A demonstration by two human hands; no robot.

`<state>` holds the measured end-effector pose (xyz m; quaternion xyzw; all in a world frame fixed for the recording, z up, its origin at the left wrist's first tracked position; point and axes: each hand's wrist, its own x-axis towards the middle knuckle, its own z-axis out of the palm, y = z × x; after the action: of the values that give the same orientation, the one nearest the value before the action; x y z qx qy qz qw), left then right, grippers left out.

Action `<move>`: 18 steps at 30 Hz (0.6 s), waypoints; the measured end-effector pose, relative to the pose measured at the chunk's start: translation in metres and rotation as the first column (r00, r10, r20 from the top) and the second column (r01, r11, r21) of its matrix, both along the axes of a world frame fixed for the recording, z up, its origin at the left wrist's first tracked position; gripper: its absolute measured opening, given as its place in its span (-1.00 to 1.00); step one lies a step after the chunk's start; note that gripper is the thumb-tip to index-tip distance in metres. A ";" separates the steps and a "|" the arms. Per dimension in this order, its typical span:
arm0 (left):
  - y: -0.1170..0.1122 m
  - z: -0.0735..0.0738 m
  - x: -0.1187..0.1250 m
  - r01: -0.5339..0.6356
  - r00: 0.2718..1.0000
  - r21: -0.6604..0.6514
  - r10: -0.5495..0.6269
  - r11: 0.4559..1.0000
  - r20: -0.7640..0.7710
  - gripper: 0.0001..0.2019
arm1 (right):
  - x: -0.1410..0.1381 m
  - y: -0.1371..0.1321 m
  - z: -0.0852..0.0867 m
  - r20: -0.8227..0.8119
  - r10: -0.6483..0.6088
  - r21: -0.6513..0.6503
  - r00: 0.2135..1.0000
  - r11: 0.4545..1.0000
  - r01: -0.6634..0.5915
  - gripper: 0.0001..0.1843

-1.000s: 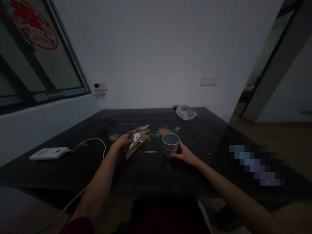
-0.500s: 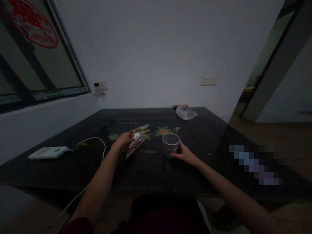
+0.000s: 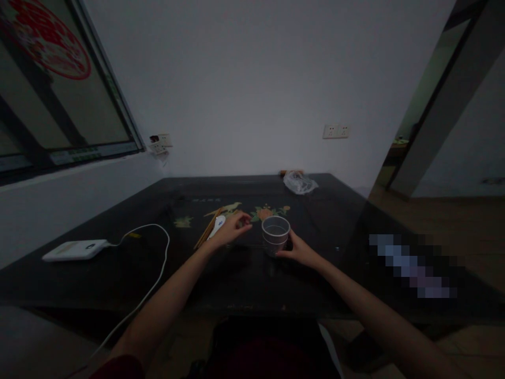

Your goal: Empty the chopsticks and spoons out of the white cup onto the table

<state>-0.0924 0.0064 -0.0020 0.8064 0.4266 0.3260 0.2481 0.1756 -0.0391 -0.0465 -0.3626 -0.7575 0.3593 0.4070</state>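
A clear plastic cup (image 3: 273, 243) stands upright on the dark table. My right hand (image 3: 300, 251) is wrapped round its right side, thumb in front and the other fingers largely hidden behind it. My left hand (image 3: 232, 230) hovers over the utensils, left of the cup. Its fingers are bent, with a gap between thumb and fingertips and nothing visible in it. Beside that hand lie a white spoon (image 3: 216, 226) and wooden chopsticks (image 3: 205, 231). My left hand and forearm cover the rest of the utensil pile.
At the left a white power bank (image 3: 74, 250) trails a white cable (image 3: 167, 247) across the dark table (image 3: 315, 284). A crumpled clear plastic bag (image 3: 299, 182) sits at the back edge by the wall. A blurred-out object (image 3: 410, 266) lies at the right.
My left hand has moved right from the spoon's left side, across the utensils towards the cup, and now covers several of them. My right hand and the cup stay in place.
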 end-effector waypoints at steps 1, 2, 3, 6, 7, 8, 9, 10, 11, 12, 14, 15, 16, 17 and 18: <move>-0.006 -0.004 0.009 0.071 0.997 -0.012 -0.070 0.997 0.038 -0.60 | 0.000 0.000 0.000 0.007 0.002 0.003 1.000 1.000 -0.002 0.01; -0.011 -0.008 0.018 0.135 0.988 -0.022 -0.133 0.991 0.075 -0.53 | 0.001 0.000 0.000 0.013 0.005 0.005 1.000 1.000 -0.005 0.02; -0.016 -0.013 0.026 0.194 0.976 -0.040 -0.188 0.980 0.107 -0.46 | 0.001 0.000 0.000 0.018 0.009 0.005 1.000 1.000 -0.009 0.03; -0.028 -0.026 0.045 0.282 0.947 -0.113 -0.257 0.953 0.194 -0.29 | 0.002 0.001 -0.002 0.025 0.019 0.005 0.999 1.000 -0.020 0.05; -0.031 -0.029 0.050 0.285 0.942 -0.131 -0.252 0.949 0.223 -0.26 | 0.003 0.002 -0.003 0.026 0.022 0.007 0.999 1.000 -0.022 0.06; -0.033 -0.032 0.054 0.276 0.939 -0.140 -0.235 0.951 0.252 -0.24 | 0.003 0.002 -0.003 0.026 0.023 0.009 0.999 1.000 -0.024 0.06; -0.035 -0.035 0.058 0.259 0.938 -0.144 -0.213 0.955 0.275 -0.23 | 0.003 0.002 -0.004 0.026 0.024 0.012 0.999 1.000 -0.025 0.07; -0.036 -0.036 0.061 0.238 0.938 -0.145 -0.188 0.960 0.292 -0.23 | 0.002 0.003 -0.005 0.024 0.025 0.015 0.999 1.000 -0.026 0.07; -0.037 -0.038 0.063 0.215 0.939 -0.146 -0.163 0.966 0.304 -0.23 | 0.002 0.003 -0.005 0.022 0.026 0.019 0.999 0.999 -0.026 0.06; -0.038 -0.039 0.065 0.196 0.941 -0.148 -0.143 0.969 0.307 -0.22 | 0.002 0.003 -0.006 0.020 0.025 0.024 0.999 0.999 -0.025 0.06; -0.038 -0.040 0.066 0.164 0.946 -0.152 -0.112 0.975 0.303 -0.20 | 0.001 0.003 -0.006 0.022 0.019 0.036 1.000 0.999 -0.020 0.05; -0.038 -0.041 0.066 0.152 0.949 -0.151 -0.102 0.977 0.299 -0.19 | 0.001 0.003 -0.006 0.027 0.015 0.041 1.000 0.999 -0.016 0.04; -0.038 -0.041 0.066 0.144 0.950 -0.144 -0.096 0.979 0.296 -0.19 | 0.001 0.003 -0.006 0.033 0.012 0.045 0.999 0.999 -0.013 0.04; -0.039 -0.041 0.066 0.141 0.951 -0.134 -0.096 0.981 0.294 -0.19 | 0.001 0.002 -0.006 0.038 0.007 0.047 0.999 0.999 -0.009 0.04; -0.039 -0.041 0.066 0.141 0.951 -0.120 -0.101 0.983 0.294 -0.20 | 0.000 0.002 -0.006 0.041 0.005 0.049 0.999 0.999 -0.007 0.03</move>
<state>-0.0263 -0.0325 -0.0427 0.7561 0.3576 0.3926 0.3826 0.1761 -0.0368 -0.0523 -0.3572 -0.7754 0.3344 0.3992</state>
